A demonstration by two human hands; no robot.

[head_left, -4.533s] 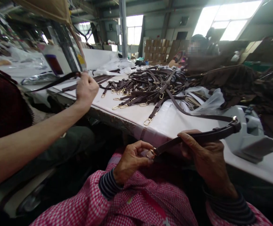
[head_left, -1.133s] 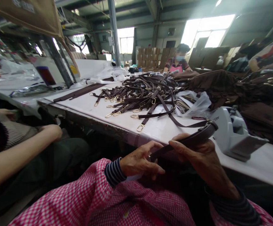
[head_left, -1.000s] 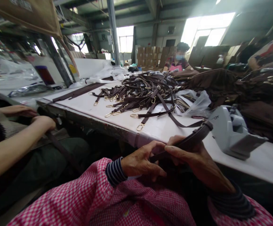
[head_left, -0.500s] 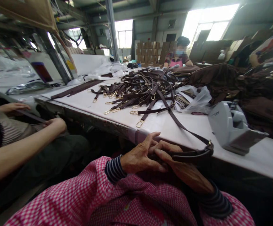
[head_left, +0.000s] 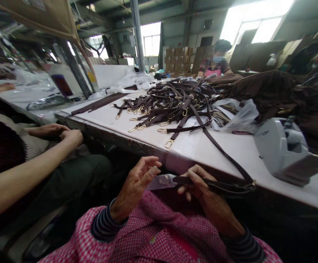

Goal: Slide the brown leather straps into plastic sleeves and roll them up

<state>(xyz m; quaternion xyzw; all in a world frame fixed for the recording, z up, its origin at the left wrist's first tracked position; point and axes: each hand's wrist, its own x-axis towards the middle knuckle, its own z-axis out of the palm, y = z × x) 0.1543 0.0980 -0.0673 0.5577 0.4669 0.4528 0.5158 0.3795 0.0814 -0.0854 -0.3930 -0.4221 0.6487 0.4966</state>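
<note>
My left hand (head_left: 135, 184) is over my lap, its thumb and fingers drawn together at one end of a clear plastic strip (head_left: 163, 182). The strip's other end meets the tip of a dark brown strap (head_left: 181, 179). My right hand (head_left: 207, 195) grips this strap near its tip, between thumb and fingers. To the right the strap runs to a metal fitting (head_left: 253, 184) at the table edge, where it bends back toward the pile. A pile of brown straps (head_left: 172, 95) with gold-coloured clasps (head_left: 169, 144) lies on the white table (head_left: 137, 142).
A white tape dispenser (head_left: 278, 149) stands at the right. Behind it are clear plastic bags (head_left: 241, 113) and brown bags (head_left: 271, 87). At my left sits a co-worker, whose hands (head_left: 71, 136) are near the table edge. Another person (head_left: 215, 65) is across the table.
My left hand has moved left, away from my right hand, and the clear plastic strip now shows between them. The strap's metal fitting has dropped slightly. The view has shifted a little.
</note>
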